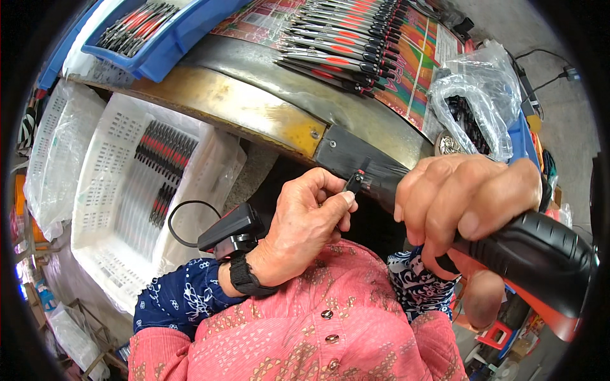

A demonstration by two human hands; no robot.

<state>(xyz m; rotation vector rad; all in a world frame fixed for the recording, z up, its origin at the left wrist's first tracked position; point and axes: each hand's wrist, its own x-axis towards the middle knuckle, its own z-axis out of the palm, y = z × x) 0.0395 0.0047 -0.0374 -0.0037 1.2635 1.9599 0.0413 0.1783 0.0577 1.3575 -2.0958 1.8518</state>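
Coral-pink shirt (254, 336) with tan motifs, dark round buttons (332, 338), navy left oversleeve (175, 295) with white floral print, white-patterned dark right oversleeve (419, 282), black left wrist strap (243, 277), boxy black wrist module (232, 227), looped black cable (171, 219).

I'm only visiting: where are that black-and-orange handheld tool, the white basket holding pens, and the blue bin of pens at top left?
Black-and-orange tool (532, 249): head view, on its black casing.
White basket (95, 203): head view, on its perforated side wall.
Blue bin (181, 41): head view, on its outer side.
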